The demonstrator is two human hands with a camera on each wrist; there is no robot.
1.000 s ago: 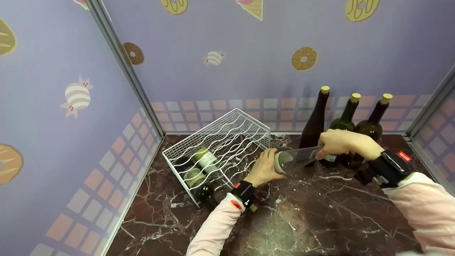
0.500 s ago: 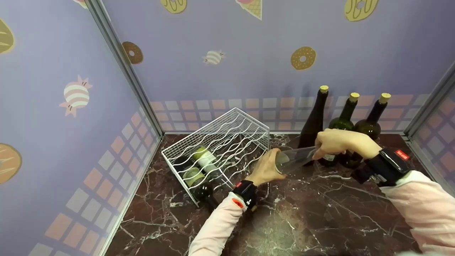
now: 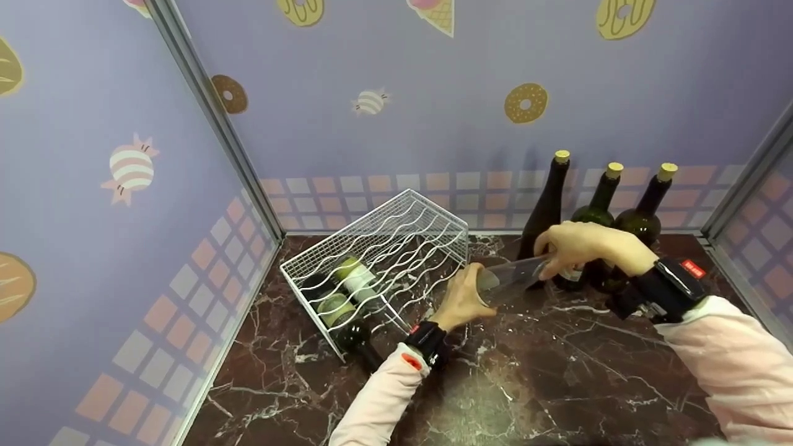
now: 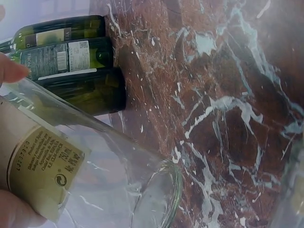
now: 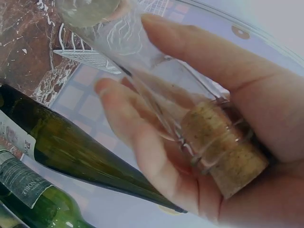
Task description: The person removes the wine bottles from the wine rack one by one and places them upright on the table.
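Observation:
A clear glass wine bottle (image 3: 511, 279) lies tilted in the air between my two hands, its base toward the rack. My left hand (image 3: 461, 297) grips the bottle's body near its base, the thumb beneath and fingers over the top. In the left wrist view, fingertips press beside its gold label (image 4: 47, 166). My right hand (image 3: 576, 248) curls round the neck, which lies between thumb and fingers in the right wrist view. A cork (image 5: 223, 147) plugs the mouth there, close to the palm. A white wire wine rack (image 3: 443, 217) stands just left of the held bottle.
Inside the rack lie a pale-labelled bottle (image 3: 359, 277) and a dark green bottle (image 3: 350, 331). Three corked bottles stand behind my right hand: a tall dark one (image 3: 546, 207), a green one (image 3: 595, 214) and another dark one (image 3: 641, 223). Patterned walls enclose the marbled tabletop (image 3: 526, 378).
My right hand has shifted slightly left with the bottle's neck, its fingers a little more spread. The left hand keeps its grip on the body and has barely moved.

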